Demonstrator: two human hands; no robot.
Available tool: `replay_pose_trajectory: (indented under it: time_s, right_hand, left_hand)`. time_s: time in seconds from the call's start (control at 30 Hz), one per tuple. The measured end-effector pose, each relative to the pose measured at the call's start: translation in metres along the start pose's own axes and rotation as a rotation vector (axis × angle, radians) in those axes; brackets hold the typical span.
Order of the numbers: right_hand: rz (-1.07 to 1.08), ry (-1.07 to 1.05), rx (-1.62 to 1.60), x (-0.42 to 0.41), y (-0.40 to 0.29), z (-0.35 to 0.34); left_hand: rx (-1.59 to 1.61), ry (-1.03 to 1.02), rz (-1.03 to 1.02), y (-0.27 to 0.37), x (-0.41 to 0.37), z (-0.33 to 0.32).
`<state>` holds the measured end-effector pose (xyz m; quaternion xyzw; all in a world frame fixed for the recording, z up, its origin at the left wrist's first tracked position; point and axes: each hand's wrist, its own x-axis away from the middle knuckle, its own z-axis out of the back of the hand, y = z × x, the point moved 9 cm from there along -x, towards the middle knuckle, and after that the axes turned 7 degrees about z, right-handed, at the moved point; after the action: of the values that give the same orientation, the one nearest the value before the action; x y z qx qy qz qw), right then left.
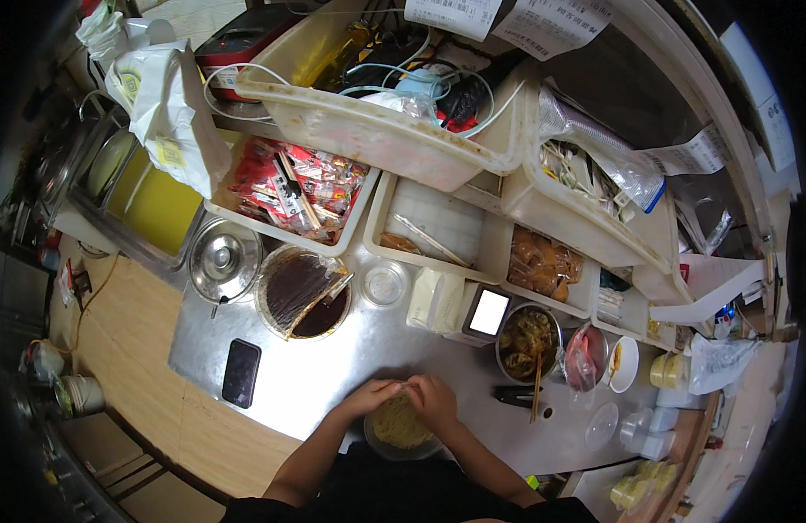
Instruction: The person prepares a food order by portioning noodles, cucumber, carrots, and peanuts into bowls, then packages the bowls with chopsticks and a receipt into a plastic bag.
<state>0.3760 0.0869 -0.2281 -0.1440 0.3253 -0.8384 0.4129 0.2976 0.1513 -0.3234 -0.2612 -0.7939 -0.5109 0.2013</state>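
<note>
Both hands meet at the far rim of a round clear container of pale noodles (400, 425), close to my body on the steel table (285, 386). My left hand (375, 396) reaches in from the left, with its fingertips pinched at the rim. Close against it, my right hand (434, 400) has bent fingers at the same spot. What lies between the fingertips is too small to tell; it may be the container's edge or a thin film. A black phone (241, 373) lies to the left. Black tongs (517, 395) lie to the right, beside a pot.
Beyond my hands stand a bowl of dark sauce (318, 320), a metal lid (225, 256), a boxed device with a white screen (488, 312) and a pot of food with chopsticks (528, 340). Plastic bins (351, 245) line the back. A clear lid (601, 426) lies right.
</note>
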Motion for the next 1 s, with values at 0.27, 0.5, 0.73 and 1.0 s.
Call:
replay_pose_trajectory:
  time_s: [0.27, 0.5, 0.73, 1.0]
  right_hand:
    - [0.023, -0.009, -0.004, -0.004, 0.000, 0.004]
    - [0.024, 0.011, -0.009, 0.001, 0.004, 0.000]
    - [0.053, 0.052, -0.017, 0.002, 0.001, 0.005]
    - [-0.019, 0.024, -0.107, 0.003, 0.008, -0.002]
  left_hand:
    - [0.037, 0.022, -0.053, 0.002, -0.001, 0.001]
    - [-0.058, 0.295, -0.243, 0.019, 0.008, 0.014]
    - [-0.413, 0.656, -0.275, 0.041, 0.033, 0.020]
    - [-0.548, 0.748, -0.204, 0.040, 0.045, 0.021]
